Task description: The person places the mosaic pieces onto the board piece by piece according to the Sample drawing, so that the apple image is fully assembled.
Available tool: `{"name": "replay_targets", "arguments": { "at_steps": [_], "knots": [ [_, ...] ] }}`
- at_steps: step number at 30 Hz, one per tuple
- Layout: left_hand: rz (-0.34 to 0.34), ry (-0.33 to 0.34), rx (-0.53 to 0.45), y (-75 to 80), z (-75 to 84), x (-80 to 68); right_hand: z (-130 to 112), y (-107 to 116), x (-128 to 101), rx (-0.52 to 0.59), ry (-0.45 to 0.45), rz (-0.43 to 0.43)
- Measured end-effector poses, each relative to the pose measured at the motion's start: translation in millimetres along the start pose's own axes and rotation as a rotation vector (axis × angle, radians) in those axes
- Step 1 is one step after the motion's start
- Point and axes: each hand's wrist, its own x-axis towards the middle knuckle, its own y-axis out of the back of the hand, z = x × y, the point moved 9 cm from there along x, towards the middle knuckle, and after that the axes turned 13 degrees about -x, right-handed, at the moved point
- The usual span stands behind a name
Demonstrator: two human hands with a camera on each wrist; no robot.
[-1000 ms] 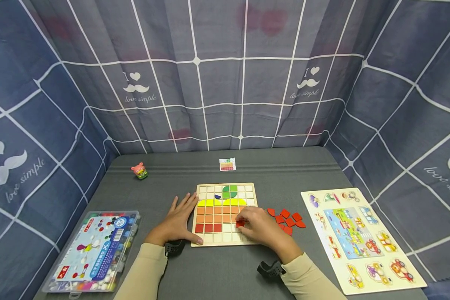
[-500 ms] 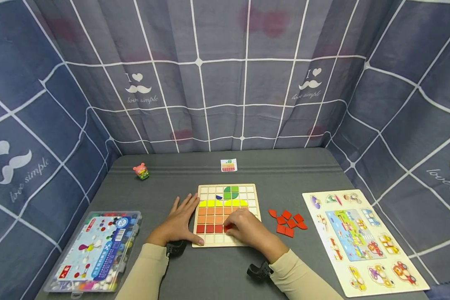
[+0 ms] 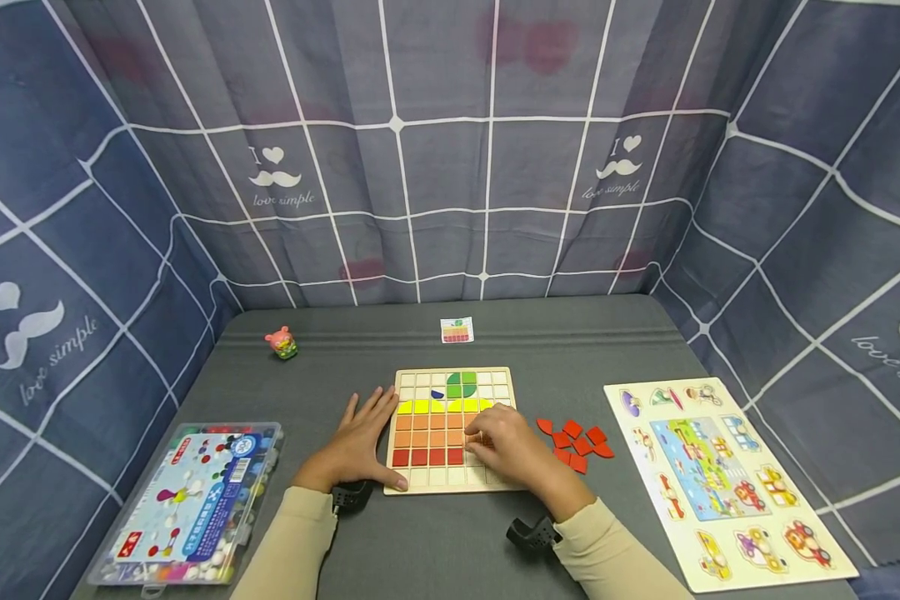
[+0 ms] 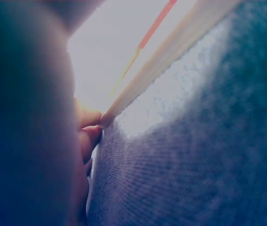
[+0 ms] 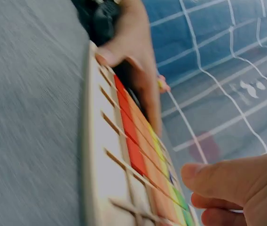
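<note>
A light wooden grid board [image 3: 450, 479] lies on the table, with a row of red square tiles [image 3: 427, 457], orange rows [image 3: 429, 429], a yellow strip [image 3: 427, 407] and green pieces [image 3: 461, 385] set in its cells. My left hand [image 3: 356, 442] rests at the board's left edge, fingers spread and thumb on the near left corner. Over the right part of the board is my right hand [image 3: 504, 446], fingers loosely bent; in the right wrist view its thumb and fingers [image 5: 218, 188] show no piece between them. Loose red tiles [image 3: 573, 443] lie right of the board.
A small printed pattern card [image 3: 457, 330] lies behind the board. A pink pig figurine [image 3: 281, 342] stands at the back left. A clear plastic case [image 3: 187, 504] lies front left, and a picture puzzle board [image 3: 727, 483] at the right. Curtains surround the table.
My right hand moved left and put a red tile at the right end of the red row, then let go and drew back right. My left hand stayed in place.
</note>
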Motion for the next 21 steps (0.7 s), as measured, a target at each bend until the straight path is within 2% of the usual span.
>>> {"name": "replay_targets", "arguments": {
  "at_steps": [4,7,11,17,21],
  "knots": [
    [0.001,0.005,0.002,0.9,0.4,0.2,29,12,-6,-0.056,-0.137,-0.053],
    [0.004,0.001,0.003,1.7,2.1,0.1,56,19,-17,-0.09,-0.267,-0.137],
    [0.005,-0.005,-0.002,2.1,4.0,-0.3,90,28,-36,-0.11,-0.389,-0.241],
    [0.001,-0.003,0.011,0.8,1.9,-0.5,122,35,-61,-0.084,-0.495,-0.39],
    [0.002,-0.003,0.014,0.1,1.1,-0.1,129,38,-71,-0.083,-0.526,-0.419]
  ]
}}
